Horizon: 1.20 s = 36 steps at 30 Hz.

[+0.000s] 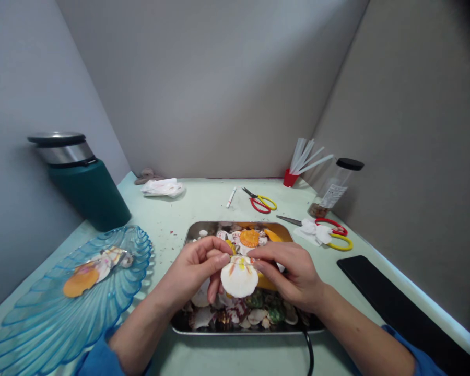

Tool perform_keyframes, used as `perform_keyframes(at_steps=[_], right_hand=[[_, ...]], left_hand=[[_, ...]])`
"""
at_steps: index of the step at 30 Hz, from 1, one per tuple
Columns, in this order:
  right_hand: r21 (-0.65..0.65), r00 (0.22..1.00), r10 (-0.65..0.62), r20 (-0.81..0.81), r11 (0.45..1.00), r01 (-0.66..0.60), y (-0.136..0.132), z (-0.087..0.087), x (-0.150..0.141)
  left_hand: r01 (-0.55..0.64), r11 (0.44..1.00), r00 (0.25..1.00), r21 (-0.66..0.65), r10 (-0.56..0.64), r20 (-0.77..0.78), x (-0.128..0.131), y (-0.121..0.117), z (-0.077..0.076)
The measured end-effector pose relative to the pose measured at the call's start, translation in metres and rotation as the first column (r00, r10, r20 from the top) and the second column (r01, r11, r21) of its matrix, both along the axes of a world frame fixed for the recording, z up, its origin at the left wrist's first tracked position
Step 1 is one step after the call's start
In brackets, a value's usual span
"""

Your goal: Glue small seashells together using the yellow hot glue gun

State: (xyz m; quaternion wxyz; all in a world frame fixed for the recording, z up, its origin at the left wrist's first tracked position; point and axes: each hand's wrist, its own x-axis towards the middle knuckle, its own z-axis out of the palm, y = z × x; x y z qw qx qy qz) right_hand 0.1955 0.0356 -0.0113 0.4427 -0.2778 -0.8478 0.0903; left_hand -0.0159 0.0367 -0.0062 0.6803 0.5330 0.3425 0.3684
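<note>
A white scallop shell with yellow and orange marks near its hinge hangs between my hands, above a metal tray full of shells. My left hand is closed in a pinch at the shell's upper left edge. On the upper right, the thumb and forefinger of my right hand pinch close to the hinge. Whether something thin runs between the fingertips is too small to tell. Behind the hands, an orange scallop shell lies in the tray. Green, brown and white shells fill its front part.
At left are a blue shell-shaped dish holding a few shells and a green bottle. Scissors, more scissors, a red cup of glue sticks and a clear jar stand behind. A black cable crosses the tray's front edge.
</note>
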Motion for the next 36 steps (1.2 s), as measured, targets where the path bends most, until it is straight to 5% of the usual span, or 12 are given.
perform_keyframes(at_steps=[36], right_hand=[[0.044,0.998,-0.035,-0.045,0.998,0.037,0.0002,0.0012,-0.0006]], left_hand=[[-0.050,0.995,0.998,0.083,0.052,-0.027,0.0026,-0.0017,0.0005]])
